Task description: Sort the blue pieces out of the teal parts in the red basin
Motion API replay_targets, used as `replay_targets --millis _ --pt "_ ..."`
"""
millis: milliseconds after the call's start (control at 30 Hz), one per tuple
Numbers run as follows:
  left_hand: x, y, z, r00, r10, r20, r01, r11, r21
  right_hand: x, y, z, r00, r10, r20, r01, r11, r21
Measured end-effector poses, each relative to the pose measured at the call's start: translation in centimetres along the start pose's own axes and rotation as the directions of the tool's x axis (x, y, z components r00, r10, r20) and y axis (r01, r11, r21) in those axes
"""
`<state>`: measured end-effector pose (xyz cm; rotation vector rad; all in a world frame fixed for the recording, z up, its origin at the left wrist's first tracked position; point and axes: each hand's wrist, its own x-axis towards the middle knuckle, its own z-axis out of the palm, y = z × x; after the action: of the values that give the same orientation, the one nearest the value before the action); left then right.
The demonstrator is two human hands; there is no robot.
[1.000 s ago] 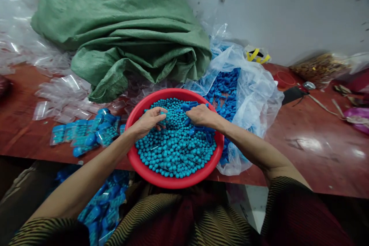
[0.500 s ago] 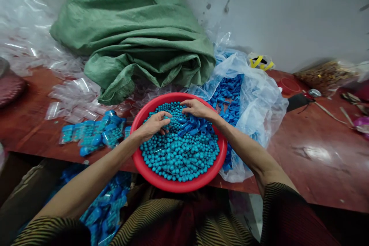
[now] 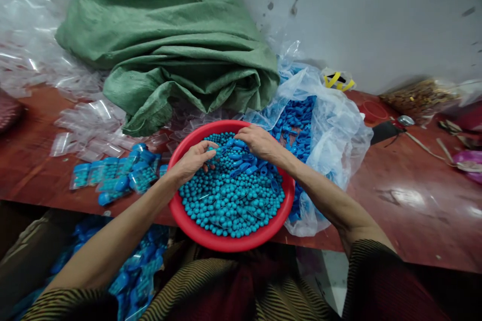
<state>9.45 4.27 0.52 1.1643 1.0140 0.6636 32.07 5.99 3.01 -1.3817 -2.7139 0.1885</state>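
Observation:
A round red basin [image 3: 230, 245] holds a heap of turquoise beads [image 3: 226, 205], with loose blue plastic caps [image 3: 250, 165] lying on top of them toward the right. Over the basin's left side is my left hand [image 3: 196, 161], its thumb and fingers curled together; a bit of blue shows at the fingertips, but what it is stays unclear. My right hand [image 3: 258, 141] is above the far right of the heap, beside the caps, with its fingers drawn together. Whatever they pinch is hidden behind the hand.
Left of the basin lie small filled packs [image 3: 143, 175] with blue tops and clear empty pouches [image 3: 88, 125]. A green sack [image 3: 176, 35] stands behind. To the right, a clear plastic bag [image 3: 339, 135] spills blue caps. More filled packs [image 3: 139, 276] sit below the table edge.
My right hand's fingers have closed together from a looser spread. The left hand has shifted slightly left, and the whole view has slid a little the same way.

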Motion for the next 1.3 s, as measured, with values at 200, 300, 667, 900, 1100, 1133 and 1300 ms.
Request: replay_targets --millis 200,300,667,900,1100,1133,1300 --pt "0.1 0.0 -0.3 0.997 0.012 -0.073 -0.012 1.000 0.001 3.3 -2.8 2.3 0.985 -0.070 0.159 0.095 0.983 -0.159" --pt "0.1 -0.1 -0.4 0.995 0.012 -0.100 -0.012 1.000 -0.002 4.2 -3.3 3.3 0.975 -0.017 0.223 0.060 0.980 -0.188" --pt "0.1 -0.5 0.4 1.000 0.010 -0.017 -0.010 0.999 0.036 1.2 -3.4 1.6 0.998 0.041 -0.052 -0.029 0.978 0.207" --pt "-0.2 -0.5 0.7 0.998 0.055 0.027 -0.055 0.998 -0.010 0.3 -3.9 2.3 0.968 0.121 -0.221 0.049 0.770 0.637" --pt "-0.3 -0.2 1.4 0.995 0.101 0.006 -0.100 0.993 -0.056 0.3 -4.2 2.7 0.930 0.235 -0.284 0.038 0.706 0.708" --pt "-0.5 -0.1 1.5 0.994 0.110 0.013 -0.109 0.991 -0.077 0.3 -4.2 2.8 0.929 0.246 -0.277 0.036 0.684 0.729" --pt "-1.0 0.4 1.7 0.988 0.154 0.016 -0.150 0.978 -0.146 0.1 -3.6 2.6 0.939 0.244 -0.241 0.056 0.582 0.811"
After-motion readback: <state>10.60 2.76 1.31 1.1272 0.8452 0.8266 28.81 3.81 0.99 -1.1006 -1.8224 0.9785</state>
